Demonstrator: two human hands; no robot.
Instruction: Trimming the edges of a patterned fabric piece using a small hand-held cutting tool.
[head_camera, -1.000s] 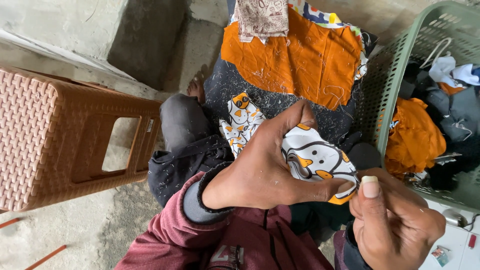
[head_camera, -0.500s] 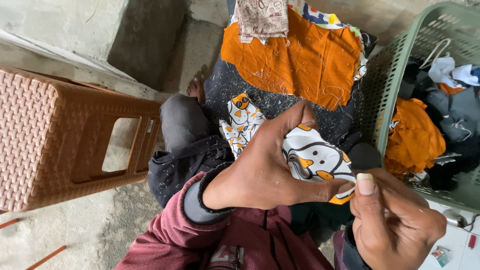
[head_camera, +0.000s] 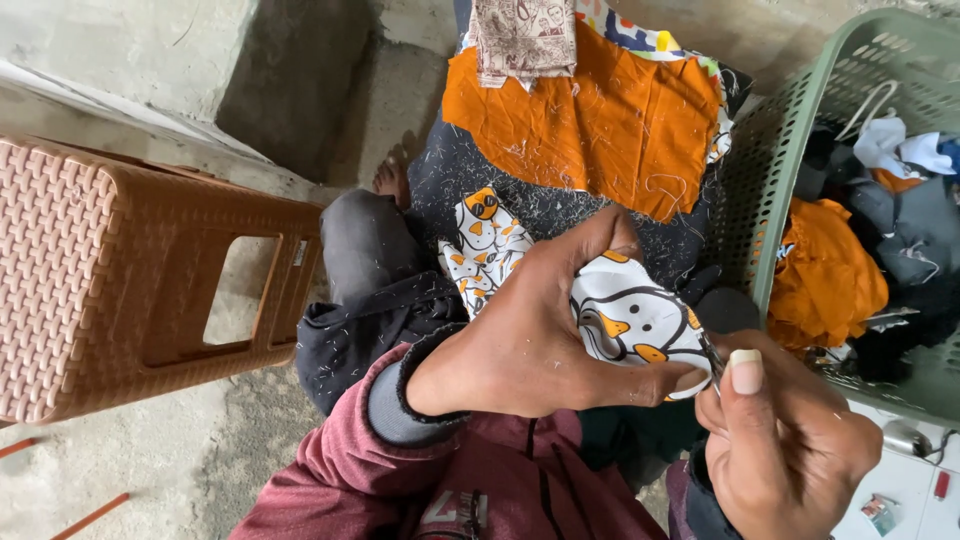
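Rough concrete floor (head_camera: 150, 470) spreads below the seated person, littered with thread scraps. Left hand (head_camera: 540, 340) is clamped on a white printed cloth (head_camera: 640, 315) with black and orange cartoon figures, thumb and fingers pinching it taut so its edge faces the other hand. Right hand (head_camera: 790, 440) is closed just beside that edge, thumb pressed down on a thin dark tool (head_camera: 712, 362); what kind of tool it is cannot be told. The cloth sits between the two hands, above the person's lap, likely held high for a close look at the edge. Beyond the hands, an orange cloth (head_camera: 590, 120) lies flat on a dark speckled one, with a patterned brown piece (head_camera: 525, 35) on top. Right of the hands, a green plastic basket (head_camera: 760, 190) holds more bundled fabric. Left of them stands a brown woven-look plastic stool (head_camera: 120, 280).
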